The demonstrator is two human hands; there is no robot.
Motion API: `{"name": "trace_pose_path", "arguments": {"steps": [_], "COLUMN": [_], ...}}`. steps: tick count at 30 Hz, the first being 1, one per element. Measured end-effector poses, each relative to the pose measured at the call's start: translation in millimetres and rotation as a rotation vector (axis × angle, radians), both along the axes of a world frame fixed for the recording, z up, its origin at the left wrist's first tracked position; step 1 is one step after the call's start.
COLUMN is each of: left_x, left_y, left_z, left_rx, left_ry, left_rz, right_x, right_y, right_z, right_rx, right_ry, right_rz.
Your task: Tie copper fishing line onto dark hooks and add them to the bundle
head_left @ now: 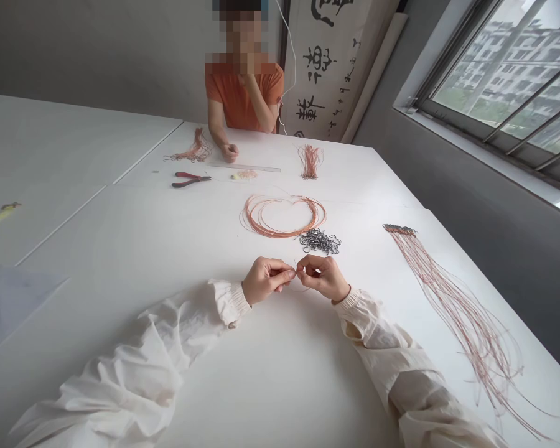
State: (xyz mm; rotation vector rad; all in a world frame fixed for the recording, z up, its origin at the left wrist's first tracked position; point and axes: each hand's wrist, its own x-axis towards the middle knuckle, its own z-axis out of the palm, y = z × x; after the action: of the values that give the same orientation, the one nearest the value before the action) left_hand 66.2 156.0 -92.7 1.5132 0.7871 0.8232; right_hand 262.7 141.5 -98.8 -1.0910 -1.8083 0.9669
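Note:
Both hands meet at the middle of the white table (261, 367), fingertips almost touching. My left hand (267, 280) is closed in a pinch, thumb against the forefinger. Opposite it, my right hand (324, 278) pinches too, its forefinger curled round. A thin reddish line (301, 289) runs between and below the fingers; any small piece at the fingertips is too small to make out. Just beyond my right hand lies a pile of small dark metal clips (320, 241). A coil of orange line (256, 227) rests behind, touching the pile.
To the right lies a long bundle of lines (448, 292) with dark clips at its top. Across the table sits a person in an orange shirt (236, 99), near pliers (191, 180), a clear ruler (247, 167) and two more line bundles (310, 163). A transparent sheet (14, 305) lies left.

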Motion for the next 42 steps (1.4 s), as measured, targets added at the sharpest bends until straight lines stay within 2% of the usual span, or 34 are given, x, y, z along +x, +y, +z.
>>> {"name": "trace_pose_path", "arguments": {"steps": [5,9,19,26,35,39,42], "left_x": [-4.4,-4.7,-4.7,-2.8,-3.0,-1.5,-0.2], "left_y": [5.7,5.2,4.0,5.5,12.8,10.4,5.8], "left_z": [7.1,7.7,1.9,-0.1,-7.2,-9.3,-11.9], "left_rx": [-0.063,-0.061,-0.047,0.064,0.341,0.426,0.45], "left_ry": [0.023,0.043,0.009,0.032,0.168,0.212,0.223], "left_rz": [-0.073,-0.065,0.067,0.19,0.288,0.229,0.153], "right_x": [0.5,1.9,4.7,-9.3,-19.6,-15.1,-8.7], "right_y": [1.7,3.0,9.5,8.1,-6.5,-5.3,0.6], "right_z": [-1.0,0.4,-14.3,-23.4,-8.4,1.7,8.0], "right_rx": [-0.022,-0.053,-0.134,-0.075,0.129,0.133,0.066], "right_ry": [0.013,0.026,0.177,0.179,-0.041,-0.086,-0.066], "right_rz": [0.031,0.072,0.023,-0.02,-0.121,-0.103,-0.073]}}
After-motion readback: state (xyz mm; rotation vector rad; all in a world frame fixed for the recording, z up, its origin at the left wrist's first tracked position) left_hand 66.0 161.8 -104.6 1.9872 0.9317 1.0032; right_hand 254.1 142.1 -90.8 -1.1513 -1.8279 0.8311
